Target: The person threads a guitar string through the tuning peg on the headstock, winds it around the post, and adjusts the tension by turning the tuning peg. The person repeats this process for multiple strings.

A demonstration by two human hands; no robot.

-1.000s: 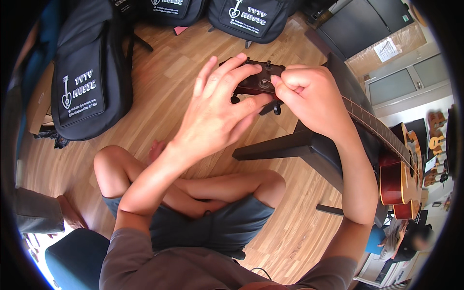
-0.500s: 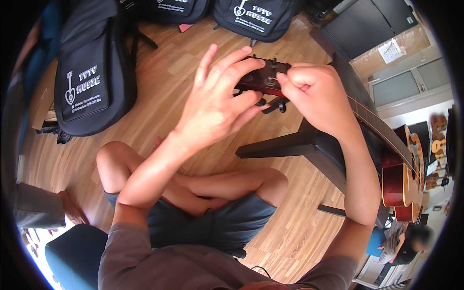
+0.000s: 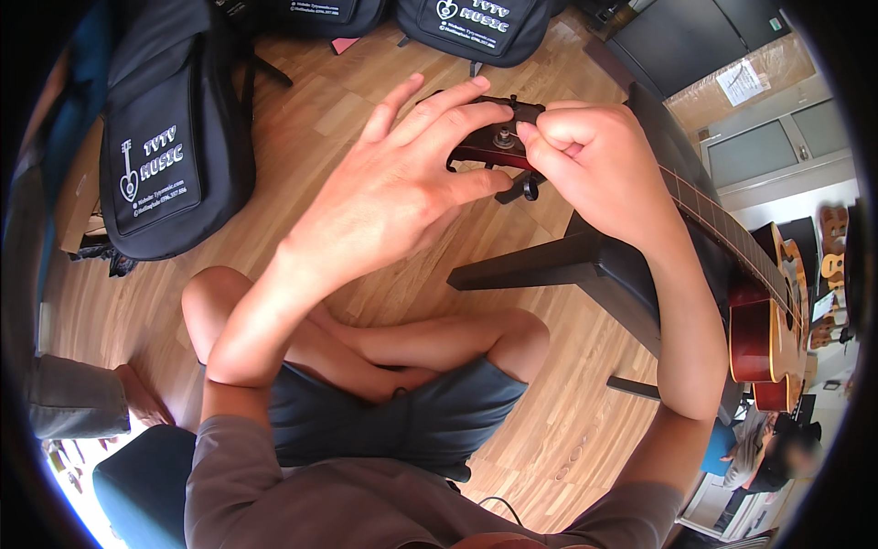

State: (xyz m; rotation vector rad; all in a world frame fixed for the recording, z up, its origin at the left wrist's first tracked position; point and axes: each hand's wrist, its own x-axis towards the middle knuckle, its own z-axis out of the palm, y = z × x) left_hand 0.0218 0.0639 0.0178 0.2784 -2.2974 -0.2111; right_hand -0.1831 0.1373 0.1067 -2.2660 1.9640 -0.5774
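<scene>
A guitar with a dark red body (image 3: pixel 752 340) lies at the right, its neck (image 3: pixel 709 215) running up towards my hands. At the dark headstock (image 3: pixel 489 146), metal tuning posts and black tuning pegs (image 3: pixel 530 189) show. My left hand (image 3: pixel 402 183) spreads its fingers over the headstock's left end, the fingertips at its far edge and the thumb by a peg on the near side. My right hand (image 3: pixel 590 160) is closed in a pinch at the headstock's right part, beside a tuning post (image 3: pixel 504 138). A thin guitar string seems held there, mostly hidden by the fingers.
A black bench (image 3: pixel 585 265) stands under the guitar's neck. Black padded instrument bags (image 3: pixel 174 137) stand at the left and far side on the wood floor (image 3: pixel 366 110). My crossed legs (image 3: pixel 430 348) are below. Another person (image 3: pixel 764 453) sits at the lower right; someone's leg (image 3: pixel 78 398) shows at the left.
My left hand's thumb and fingers have shifted slightly on the headstock. My right hand stays pinched and has moved slightly up and left. The whole view has shifted a little.
</scene>
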